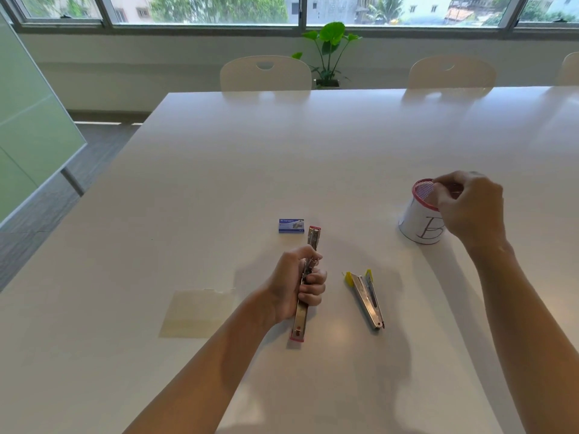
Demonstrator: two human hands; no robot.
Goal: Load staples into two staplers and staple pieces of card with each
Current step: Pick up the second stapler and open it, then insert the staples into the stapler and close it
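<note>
My left hand grips a red-tipped metal stapler that is swung fully open, end to end along the table. A second stapler with yellow tips lies partly open on the table to its right, untouched. A small blue staple box sits just beyond the red stapler. A pale piece of card lies flat to the left. My right hand hovers over the rim of a pink mesh cup labelled "B", fingers pinched together; whether they hold anything is hidden.
The white table stretches far ahead. Two white chairs stand at its far edge, with a potted plant behind them. A glass partition stands at the left, off the table.
</note>
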